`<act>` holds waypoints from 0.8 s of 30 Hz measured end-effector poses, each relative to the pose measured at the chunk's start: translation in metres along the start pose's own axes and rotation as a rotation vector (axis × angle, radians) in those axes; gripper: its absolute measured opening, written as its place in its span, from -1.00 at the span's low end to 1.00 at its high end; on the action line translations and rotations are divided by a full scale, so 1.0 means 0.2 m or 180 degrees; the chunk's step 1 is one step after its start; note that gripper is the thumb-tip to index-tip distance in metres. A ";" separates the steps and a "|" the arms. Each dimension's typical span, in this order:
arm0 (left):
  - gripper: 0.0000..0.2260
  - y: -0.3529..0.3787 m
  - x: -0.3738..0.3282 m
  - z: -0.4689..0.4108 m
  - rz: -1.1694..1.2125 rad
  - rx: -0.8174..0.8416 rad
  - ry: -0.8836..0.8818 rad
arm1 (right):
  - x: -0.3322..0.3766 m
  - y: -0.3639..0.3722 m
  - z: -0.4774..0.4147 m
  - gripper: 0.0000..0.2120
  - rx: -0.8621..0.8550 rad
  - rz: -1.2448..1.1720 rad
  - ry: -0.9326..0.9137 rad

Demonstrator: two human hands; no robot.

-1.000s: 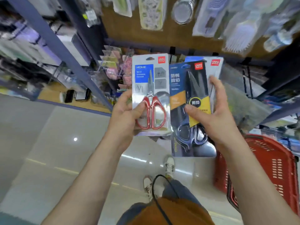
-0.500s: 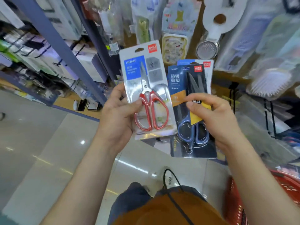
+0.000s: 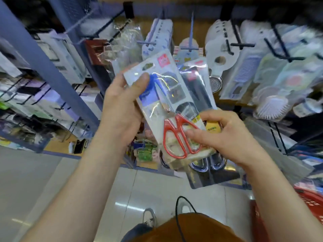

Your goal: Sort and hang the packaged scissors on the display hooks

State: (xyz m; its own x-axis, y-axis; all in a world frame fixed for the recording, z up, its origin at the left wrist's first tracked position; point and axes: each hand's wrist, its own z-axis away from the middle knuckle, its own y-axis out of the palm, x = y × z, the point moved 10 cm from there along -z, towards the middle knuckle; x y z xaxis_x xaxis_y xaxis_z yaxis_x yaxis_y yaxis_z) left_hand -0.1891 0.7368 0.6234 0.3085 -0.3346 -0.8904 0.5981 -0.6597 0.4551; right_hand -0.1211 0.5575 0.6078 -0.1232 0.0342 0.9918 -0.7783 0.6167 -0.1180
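Red-handled scissors pack [image 3: 172, 109], apparently frontmost

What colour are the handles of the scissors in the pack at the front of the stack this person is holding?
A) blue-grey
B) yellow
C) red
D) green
C: the red-handled scissors pack lies in front of the dark pack, whose blue-grey handles peek out below. The left hand grips its upper edge and the right hand pinches it by the handles.
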 end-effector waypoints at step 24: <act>-0.89 0.79 -0.97 -0.35 -0.0895 0.0957 0.1313 | 0.79 -0.21 -0.14 -0.78 -0.1130 -0.0126 -0.1004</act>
State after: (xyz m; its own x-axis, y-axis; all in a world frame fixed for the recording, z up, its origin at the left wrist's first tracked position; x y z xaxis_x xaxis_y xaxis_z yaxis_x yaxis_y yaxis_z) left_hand -0.1028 0.7457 0.8681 0.4669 0.1311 -0.8745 0.4811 -0.8675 0.1268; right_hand -0.0904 0.5586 0.7709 -0.3213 -0.2013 0.9254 -0.5344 0.8452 -0.0017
